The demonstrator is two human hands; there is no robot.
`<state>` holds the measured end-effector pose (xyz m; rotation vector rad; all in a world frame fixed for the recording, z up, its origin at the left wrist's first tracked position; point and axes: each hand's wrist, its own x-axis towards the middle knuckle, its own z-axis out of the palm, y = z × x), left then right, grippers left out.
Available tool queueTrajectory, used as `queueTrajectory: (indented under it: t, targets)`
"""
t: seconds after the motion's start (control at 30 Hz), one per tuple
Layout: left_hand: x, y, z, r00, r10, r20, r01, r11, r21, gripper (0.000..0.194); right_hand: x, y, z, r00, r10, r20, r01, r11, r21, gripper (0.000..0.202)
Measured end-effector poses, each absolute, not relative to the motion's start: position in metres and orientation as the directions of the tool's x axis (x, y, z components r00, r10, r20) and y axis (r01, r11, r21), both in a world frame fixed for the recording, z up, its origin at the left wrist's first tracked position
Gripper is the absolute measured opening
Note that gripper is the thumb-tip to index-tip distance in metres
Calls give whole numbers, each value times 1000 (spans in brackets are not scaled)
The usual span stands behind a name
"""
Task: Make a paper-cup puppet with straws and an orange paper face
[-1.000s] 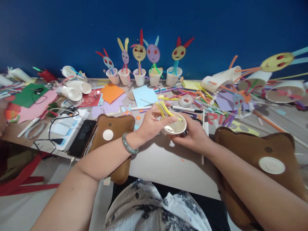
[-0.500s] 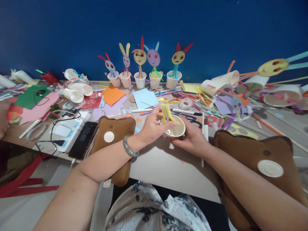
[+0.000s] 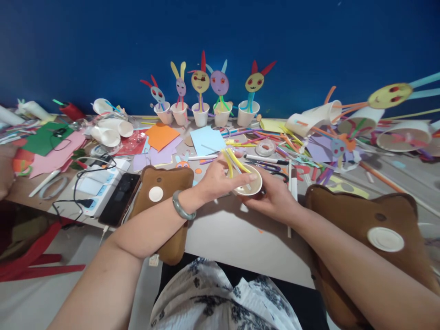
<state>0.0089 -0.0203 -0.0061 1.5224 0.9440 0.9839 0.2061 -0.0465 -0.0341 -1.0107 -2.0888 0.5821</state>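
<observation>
A white paper cup (image 3: 255, 184) is held above the table between my hands, its mouth tilted toward me. My left hand (image 3: 218, 178) is closed on the cup's left side, with the thumb reaching over the rim. Yellow pipe cleaners (image 3: 228, 164) and a pale straw-like stick (image 3: 238, 161) rise out of the cup beside that thumb. My right hand (image 3: 275, 195) wraps the cup from the right and below; some of its fingers are hidden behind the cup.
Several paper cups with paper bunny faces (image 3: 200, 114) stand along the blue wall. Brown plush-looking pouches (image 3: 343, 220) lie at both sides. A phone (image 3: 120, 199), power strip (image 3: 99, 190), scissors (image 3: 275, 169) and coloured paper (image 3: 207, 140) crowd the table. Another person's hand (image 3: 6, 172) shows far left.
The cup has shifted slightly left in my hands. The yellow pipe cleaners now lean more to the left.
</observation>
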Motion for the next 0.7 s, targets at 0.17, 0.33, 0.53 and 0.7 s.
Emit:
queueTrajectory:
  t: [0.17, 0.33, 0.53, 0.7]
  targets:
    - [9, -18, -6, 346, 918, 194, 86, -237, 968, 36, 206, -48, -35, -461, 790, 405, 485, 606, -630, 66]
    - [8, -18, -5, 398, 898, 188, 123, -255, 959, 30, 205, -48, -33, -470, 779, 415, 500, 622, -602, 64]
    - [9, -17, -5, 411, 900, 147, 60, -187, 981, 28, 205, -47, -33, -433, 790, 435, 512, 612, -603, 66]
    - [10, -17, -6, 409, 902, 140, 23, -164, 986, 29, 207, -46, -37, -389, 808, 443, 533, 590, -607, 66]
